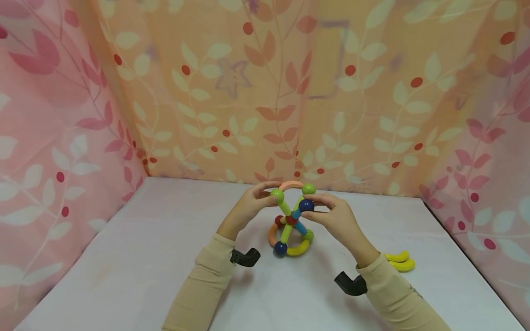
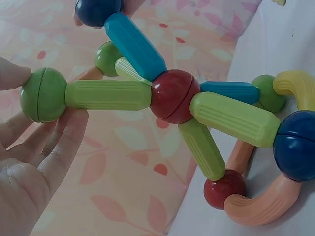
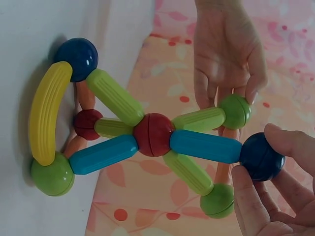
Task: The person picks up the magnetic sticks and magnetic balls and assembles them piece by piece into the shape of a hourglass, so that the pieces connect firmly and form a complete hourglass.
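A toy of balls and rods stands on the table, with a red ball (image 3: 154, 134) at its centre. Its lower ring joins a yellow curved rod (image 3: 44, 113), orange curved rods (image 2: 263, 201) and blue, green and red balls. Straight green and blue rods fan up from the centre. My left hand (image 1: 250, 206) pinches an upper green ball (image 2: 43, 95) between thumb and fingers. With thumb and fingertips my right hand (image 1: 334, 216) holds the upper blue ball (image 3: 262, 156). An orange curved rod (image 1: 291, 185) links the two upper green balls at the back.
Two yellow curved rods (image 1: 400, 265) lie on the white table (image 1: 124, 257) beside the right forearm. Black wrist mounts (image 1: 246, 257) sit on both sleeves. Flower-patterned cloth walls (image 1: 265, 92) rise behind the table and at both sides.
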`<state>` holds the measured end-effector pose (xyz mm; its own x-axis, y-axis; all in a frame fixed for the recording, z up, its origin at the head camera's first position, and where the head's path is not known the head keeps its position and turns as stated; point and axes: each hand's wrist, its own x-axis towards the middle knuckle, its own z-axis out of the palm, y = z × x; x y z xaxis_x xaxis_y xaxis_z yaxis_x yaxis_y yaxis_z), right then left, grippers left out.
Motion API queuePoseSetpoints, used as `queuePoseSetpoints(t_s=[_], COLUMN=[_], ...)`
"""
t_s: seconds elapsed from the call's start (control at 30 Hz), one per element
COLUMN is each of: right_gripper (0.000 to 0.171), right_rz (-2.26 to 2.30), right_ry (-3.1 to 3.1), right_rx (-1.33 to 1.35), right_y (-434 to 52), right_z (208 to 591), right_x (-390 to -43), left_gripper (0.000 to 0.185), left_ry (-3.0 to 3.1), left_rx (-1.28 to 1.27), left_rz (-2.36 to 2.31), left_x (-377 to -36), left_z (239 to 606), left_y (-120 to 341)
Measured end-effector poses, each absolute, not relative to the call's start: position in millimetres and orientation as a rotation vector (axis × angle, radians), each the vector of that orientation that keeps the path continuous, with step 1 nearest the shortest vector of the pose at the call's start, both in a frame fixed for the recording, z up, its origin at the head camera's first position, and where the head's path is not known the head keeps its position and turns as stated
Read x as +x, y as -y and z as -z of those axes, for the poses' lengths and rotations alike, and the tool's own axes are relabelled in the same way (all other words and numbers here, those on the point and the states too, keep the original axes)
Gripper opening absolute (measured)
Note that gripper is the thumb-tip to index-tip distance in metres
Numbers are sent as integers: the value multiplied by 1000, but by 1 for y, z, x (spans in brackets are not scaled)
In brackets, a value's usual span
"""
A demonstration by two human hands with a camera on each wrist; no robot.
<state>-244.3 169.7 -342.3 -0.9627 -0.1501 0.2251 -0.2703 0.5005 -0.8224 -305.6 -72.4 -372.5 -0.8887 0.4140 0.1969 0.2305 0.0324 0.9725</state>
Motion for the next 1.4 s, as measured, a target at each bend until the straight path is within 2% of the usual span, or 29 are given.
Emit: queuePoseSetpoints(t_s=[0.5, 0.83, 1.0, 1.4], right_gripper=[47, 55, 55, 62], right_rz=[-1468, -1486, -1461, -1301], right_ry=[2555, 2609, 2643, 2828], right_rx=[412, 427, 326, 59], right_y=[-162, -170, -194, -292], right_z=[345, 345, 346, 368], right_x=[-246, -245, -241, -229], left_gripper=[45, 44, 44, 45], left_ry=[-2151, -2139, -2136, -2148], left_rx=[668, 671, 676, 678], left_rz=[-1967, -1990, -1987, -1979], left_x=[-306, -305, -305, -307], left_z=[373, 373, 373, 373], left_y=[75, 75, 74, 72])
